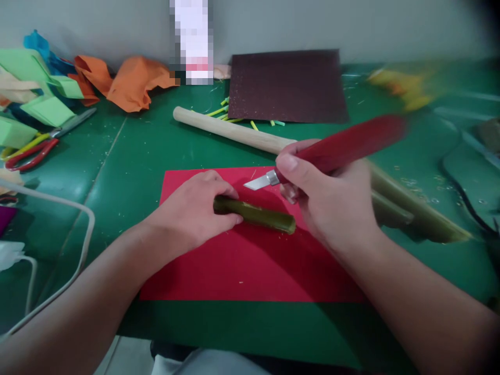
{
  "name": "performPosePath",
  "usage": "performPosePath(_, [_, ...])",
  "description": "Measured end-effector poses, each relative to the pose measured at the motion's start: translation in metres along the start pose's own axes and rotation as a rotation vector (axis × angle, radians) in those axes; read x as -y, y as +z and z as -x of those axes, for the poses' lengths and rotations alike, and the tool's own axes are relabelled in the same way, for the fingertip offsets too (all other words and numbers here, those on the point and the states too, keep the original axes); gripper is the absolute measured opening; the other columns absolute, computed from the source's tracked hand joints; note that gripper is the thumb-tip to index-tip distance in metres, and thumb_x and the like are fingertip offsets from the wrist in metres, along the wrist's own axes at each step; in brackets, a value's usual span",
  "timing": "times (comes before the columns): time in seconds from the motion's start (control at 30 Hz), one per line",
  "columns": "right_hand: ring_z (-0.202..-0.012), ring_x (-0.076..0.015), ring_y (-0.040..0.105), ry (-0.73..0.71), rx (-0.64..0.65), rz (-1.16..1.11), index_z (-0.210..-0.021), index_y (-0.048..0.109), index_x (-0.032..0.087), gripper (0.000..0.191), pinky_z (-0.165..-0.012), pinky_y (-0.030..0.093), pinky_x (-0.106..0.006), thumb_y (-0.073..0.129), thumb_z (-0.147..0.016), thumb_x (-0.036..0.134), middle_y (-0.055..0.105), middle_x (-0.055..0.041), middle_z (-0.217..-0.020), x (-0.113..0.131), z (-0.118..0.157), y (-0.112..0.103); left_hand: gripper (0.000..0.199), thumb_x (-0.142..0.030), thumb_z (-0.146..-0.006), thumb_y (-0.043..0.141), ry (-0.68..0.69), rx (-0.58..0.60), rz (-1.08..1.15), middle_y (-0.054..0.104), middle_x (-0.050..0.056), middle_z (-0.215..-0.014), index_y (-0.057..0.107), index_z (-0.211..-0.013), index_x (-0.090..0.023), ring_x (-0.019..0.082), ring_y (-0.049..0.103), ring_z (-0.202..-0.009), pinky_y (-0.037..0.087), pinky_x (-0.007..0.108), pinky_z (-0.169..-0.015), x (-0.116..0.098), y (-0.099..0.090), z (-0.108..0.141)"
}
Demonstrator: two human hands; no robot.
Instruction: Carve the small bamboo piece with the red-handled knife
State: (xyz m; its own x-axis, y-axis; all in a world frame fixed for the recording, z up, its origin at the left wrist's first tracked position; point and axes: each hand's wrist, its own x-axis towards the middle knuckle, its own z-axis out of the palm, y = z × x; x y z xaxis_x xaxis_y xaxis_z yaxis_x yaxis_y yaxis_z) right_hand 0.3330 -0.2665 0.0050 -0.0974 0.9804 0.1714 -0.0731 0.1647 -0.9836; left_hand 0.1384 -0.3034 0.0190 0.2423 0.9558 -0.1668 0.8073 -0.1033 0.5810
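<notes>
the left hand (191,208) has its fingers (228,219) wrapped on one end of a green bamboo piece (260,214) lying on red paper (242,265). the right hand (328,200) fingers are clamped on a red-handled carving knife (332,151), blade just above the bamboo. a wooden dowel (230,130) lies behind on the green surface (128,156).

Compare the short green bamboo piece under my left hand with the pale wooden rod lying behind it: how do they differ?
The green bamboo piece is short, dark olive and lies on the red sheet, pinned by the left hand; the wooden rod is longer, pale tan, untouched, and rests on the green table. The bamboo piece lies nearer the craft knife in the right hand. Both are round sticks lying flat.
</notes>
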Motion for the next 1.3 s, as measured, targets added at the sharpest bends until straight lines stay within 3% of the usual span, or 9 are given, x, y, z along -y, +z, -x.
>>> performPosePath(0.1, [-0.044,-0.0074,0.047,-0.082,0.030,0.110,-0.079,0.072,0.020,0.021,-0.039,0.037,-0.023,0.075,-0.081,0.041,0.057,0.0041,-0.056,0.003,0.002,0.000,0.020,-0.033,-0.076,0.071,-0.017,0.023,0.023,0.067,0.003,-0.099,0.069,-0.093,-0.022,0.019,0.062,-0.089,0.051,0.035,-0.081,0.000,0.000,0.000])
performPosePath(0.2, [-0.042,-0.0098,0.052,-0.024,0.144,0.089,-0.086,0.071,0.020,0.028,-0.036,0.040,-0.024,0.067,-0.087,0.048,0.058,0.0034,-0.054,0.006,0.004,0.000,0.020,-0.031,-0.075,0.071,-0.015,0.027,0.039,0.067,0.002,-0.099,0.068,-0.093,-0.022,0.019,0.062,-0.088,0.050,0.036,-0.080,0.001,0.001,0.000])
performPosePath(0.3, [-0.045,-0.0100,0.054,-0.012,0.165,0.128,-0.081,0.070,0.020,0.020,-0.040,0.044,-0.024,0.078,-0.078,0.038,0.061,0.0036,-0.057,0.007,0.003,0.002,0.020,-0.031,-0.074,0.072,-0.004,0.026,0.040,0.067,0.002,-0.098,0.068,-0.091,-0.023,0.019,0.062,-0.088,0.050,0.036,-0.079,0.002,0.002,0.001])
performPosePath(0.43, [-0.061,-0.0117,0.060,-0.093,0.185,0.208,-0.073,0.066,0.021,0.026,-0.050,0.050,-0.024,0.089,-0.061,0.025,0.066,0.0020,-0.073,0.008,0.000,0.003,0.017,-0.030,-0.074,0.071,0.004,0.022,0.034,0.066,0.002,-0.095,0.067,-0.089,-0.022,0.019,0.062,-0.085,0.050,0.036,-0.076,0.000,0.002,0.000])
performPosePath(0.6, [-0.065,-0.0153,0.062,-0.131,0.211,0.268,-0.073,0.066,0.024,0.020,-0.053,0.052,-0.028,0.084,-0.066,0.024,0.070,-0.0005,-0.079,0.003,0.000,0.004,0.015,-0.028,-0.073,0.071,0.018,0.039,0.034,0.066,0.002,-0.093,0.068,-0.087,-0.022,0.018,0.061,-0.082,0.050,0.034,-0.074,0.001,0.001,-0.001])
performPosePath(0.9, [-0.054,-0.0104,0.056,0.000,0.345,0.188,-0.068,0.067,0.022,0.014,-0.045,0.046,-0.023,0.068,-0.066,0.008,0.067,0.0024,-0.068,0.005,0.005,0.008,0.020,-0.026,-0.074,0.070,0.058,0.150,0.222,0.067,0.000,-0.096,0.065,-0.093,-0.022,0.018,0.063,-0.086,0.049,0.032,-0.074,0.011,0.000,-0.005])
performPosePath(1.03, [-0.055,-0.0114,0.059,0.009,0.352,0.151,-0.068,0.065,0.022,0.011,-0.046,0.048,-0.024,0.075,-0.073,0.020,0.064,0.0024,-0.063,0.002,0.006,0.010,0.021,-0.026,-0.073,0.070,0.135,0.170,0.248,0.068,0.001,-0.098,0.064,-0.093,-0.021,0.019,0.064,-0.090,0.051,0.032,-0.078,0.014,0.000,-0.008])
performPosePath(1.23, [-0.057,-0.0147,0.062,-0.093,0.184,0.215,-0.067,0.064,0.023,0.023,-0.050,0.050,-0.027,0.071,-0.085,0.036,0.060,0.0013,-0.056,-0.002,0.009,0.011,0.029,-0.024,-0.073,0.070,0.206,0.199,0.281,0.070,0.002,-0.107,0.066,-0.102,-0.020,0.020,0.066,-0.099,0.053,0.034,-0.087,0.022,0.005,-0.013])
performPosePath(1.3, [-0.055,-0.0145,0.060,-0.087,0.185,0.233,-0.068,0.065,0.023,0.026,-0.049,0.049,-0.027,0.070,-0.085,0.042,0.056,0.0017,-0.053,0.000,0.010,0.012,0.029,-0.025,-0.072,0.071,0.228,0.189,0.280,0.070,0.002,-0.105,0.066,-0.100,-0.020,0.021,0.066,-0.099,0.053,0.034,-0.087,0.025,0.006,-0.014])
